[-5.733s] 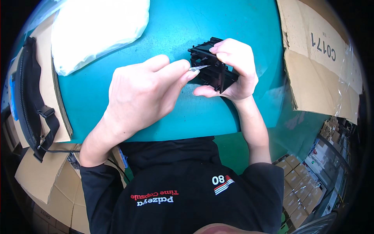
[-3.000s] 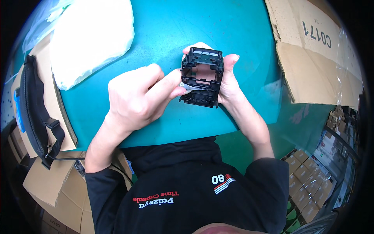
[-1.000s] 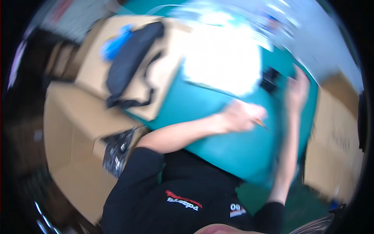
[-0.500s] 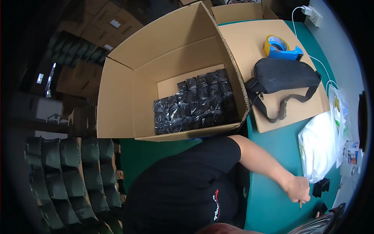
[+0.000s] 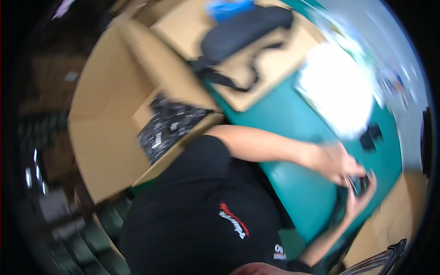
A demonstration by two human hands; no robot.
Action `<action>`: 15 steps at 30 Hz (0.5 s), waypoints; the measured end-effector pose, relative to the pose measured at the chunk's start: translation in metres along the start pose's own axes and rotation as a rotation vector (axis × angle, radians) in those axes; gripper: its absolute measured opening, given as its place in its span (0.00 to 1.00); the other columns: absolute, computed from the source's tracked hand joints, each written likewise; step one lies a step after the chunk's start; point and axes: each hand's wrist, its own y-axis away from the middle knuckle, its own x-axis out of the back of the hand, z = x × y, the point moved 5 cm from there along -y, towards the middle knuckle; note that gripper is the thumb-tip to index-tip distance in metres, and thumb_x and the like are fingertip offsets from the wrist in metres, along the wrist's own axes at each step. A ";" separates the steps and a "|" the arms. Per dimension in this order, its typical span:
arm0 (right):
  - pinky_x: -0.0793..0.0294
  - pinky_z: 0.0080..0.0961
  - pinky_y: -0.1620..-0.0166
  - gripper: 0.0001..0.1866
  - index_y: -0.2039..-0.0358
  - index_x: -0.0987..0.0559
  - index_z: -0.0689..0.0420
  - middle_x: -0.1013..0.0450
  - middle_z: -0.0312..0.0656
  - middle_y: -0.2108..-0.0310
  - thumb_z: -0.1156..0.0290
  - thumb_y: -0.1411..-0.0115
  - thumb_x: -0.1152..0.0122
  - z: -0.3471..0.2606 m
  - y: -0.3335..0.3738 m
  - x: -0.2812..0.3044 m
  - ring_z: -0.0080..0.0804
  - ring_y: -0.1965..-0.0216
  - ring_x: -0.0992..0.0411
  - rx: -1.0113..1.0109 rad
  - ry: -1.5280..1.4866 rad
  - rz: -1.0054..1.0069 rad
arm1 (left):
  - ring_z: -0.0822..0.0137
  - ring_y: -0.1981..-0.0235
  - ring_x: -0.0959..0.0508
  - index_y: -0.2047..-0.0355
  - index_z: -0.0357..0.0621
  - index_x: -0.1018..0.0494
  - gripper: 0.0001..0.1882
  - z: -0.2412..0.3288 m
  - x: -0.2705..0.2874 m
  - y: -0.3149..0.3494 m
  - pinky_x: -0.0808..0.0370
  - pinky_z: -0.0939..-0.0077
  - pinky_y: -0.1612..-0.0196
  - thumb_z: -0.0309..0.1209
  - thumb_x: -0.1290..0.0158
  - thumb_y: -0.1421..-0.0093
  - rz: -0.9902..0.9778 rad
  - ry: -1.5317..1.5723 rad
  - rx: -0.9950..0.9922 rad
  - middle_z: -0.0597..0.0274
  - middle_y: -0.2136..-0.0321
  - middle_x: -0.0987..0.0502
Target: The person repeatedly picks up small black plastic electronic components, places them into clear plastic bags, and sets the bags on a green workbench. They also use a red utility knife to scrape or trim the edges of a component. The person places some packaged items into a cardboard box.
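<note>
Over the green table top (image 5: 288, 178), my two hands meet at the right. My left hand (image 5: 333, 162) reaches in from the upper left, its fingers pinched together; what they hold is blurred. Opposite it, my right hand (image 5: 363, 198) comes up from the bottom, thumb and fingers curled around a small dark piece (image 5: 364, 184). The fingertips of both hands meet at this piece, and its exact kind is smeared by motion. A little farther off lie small black pieces (image 5: 371, 136), beside a white plastic bag (image 5: 337, 91).
Left of my arm stands a large open cardboard box (image 5: 98, 146) with black wrapped packs (image 5: 172, 123) inside. A black sling bag (image 5: 247, 34) and a blue tape dispenser (image 5: 229, 9) lie on flat cardboard (image 5: 243, 97). More cardboard (image 5: 389, 217) stands lower right.
The view has swung, so box and table lie farther left and turned. My right hand has come fully into view and met my left, which earlier held a thin, pointed brown thing.
</note>
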 end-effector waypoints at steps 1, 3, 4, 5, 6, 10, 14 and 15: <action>0.28 0.38 0.38 0.40 0.40 0.29 0.61 0.29 0.45 0.44 0.73 0.54 0.19 -0.020 0.004 -0.007 0.42 0.44 0.28 -0.106 -0.049 -0.023 | 0.64 0.76 0.20 0.43 0.55 0.27 0.27 -0.001 -0.002 0.003 0.26 0.66 0.81 0.51 0.41 0.39 0.007 -0.045 -0.024 0.68 0.76 0.24; 0.27 0.36 0.41 0.36 0.47 0.25 0.62 0.27 0.46 0.49 0.71 0.56 0.18 -0.033 0.009 -0.007 0.41 0.46 0.27 -0.070 0.103 0.002 | 0.66 0.80 0.22 0.40 0.55 0.27 0.28 0.002 -0.001 0.004 0.27 0.70 0.81 0.48 0.41 0.39 0.010 -0.076 -0.059 0.69 0.75 0.24; 0.26 0.36 0.43 0.36 0.48 0.25 0.62 0.26 0.47 0.50 0.70 0.58 0.18 -0.033 0.009 -0.004 0.41 0.48 0.26 -0.045 0.116 0.004 | 0.67 0.82 0.24 0.43 0.54 0.24 0.28 0.006 0.005 0.002 0.27 0.72 0.81 0.47 0.38 0.42 0.004 -0.077 -0.074 0.70 0.75 0.25; 0.25 0.36 0.44 0.36 0.48 0.25 0.62 0.26 0.48 0.51 0.69 0.58 0.18 -0.031 0.009 -0.003 0.42 0.49 0.25 -0.027 0.101 -0.011 | 0.68 0.83 0.24 0.46 0.54 0.22 0.27 0.010 0.007 -0.001 0.27 0.73 0.81 0.45 0.35 0.45 -0.013 -0.080 -0.092 0.70 0.76 0.25; 0.25 0.36 0.46 0.37 0.48 0.25 0.62 0.26 0.49 0.51 0.67 0.59 0.18 -0.031 0.010 -0.002 0.43 0.50 0.25 0.029 0.102 -0.035 | 0.68 0.83 0.25 0.48 0.52 0.20 0.26 0.013 0.007 -0.001 0.27 0.73 0.80 0.43 0.34 0.47 -0.058 -0.083 -0.109 0.69 0.78 0.27; 0.24 0.37 0.50 0.37 0.50 0.26 0.63 0.25 0.50 0.55 0.66 0.60 0.17 -0.030 0.013 0.002 0.47 0.54 0.24 0.091 0.111 -0.036 | 0.71 0.86 0.31 0.56 0.47 0.17 0.19 0.015 0.004 -0.008 0.34 0.73 0.83 0.36 0.31 0.49 -0.129 -0.065 -0.155 0.68 0.84 0.37; 0.25 0.38 0.50 0.37 0.51 0.25 0.61 0.25 0.48 0.56 0.65 0.60 0.17 -0.025 0.015 0.007 0.48 0.54 0.25 0.075 0.119 -0.016 | 0.73 0.87 0.35 0.56 0.48 0.16 0.19 0.020 0.007 -0.009 0.38 0.73 0.84 0.35 0.30 0.50 -0.160 -0.072 -0.252 0.70 0.84 0.41; 0.25 0.38 0.50 0.37 0.51 0.25 0.61 0.25 0.48 0.56 0.64 0.61 0.17 -0.024 0.014 0.007 0.48 0.54 0.25 0.085 0.127 -0.021 | 0.74 0.88 0.35 0.56 0.48 0.16 0.19 0.021 0.007 -0.009 0.39 0.74 0.84 0.35 0.30 0.49 -0.177 -0.082 -0.265 0.70 0.84 0.42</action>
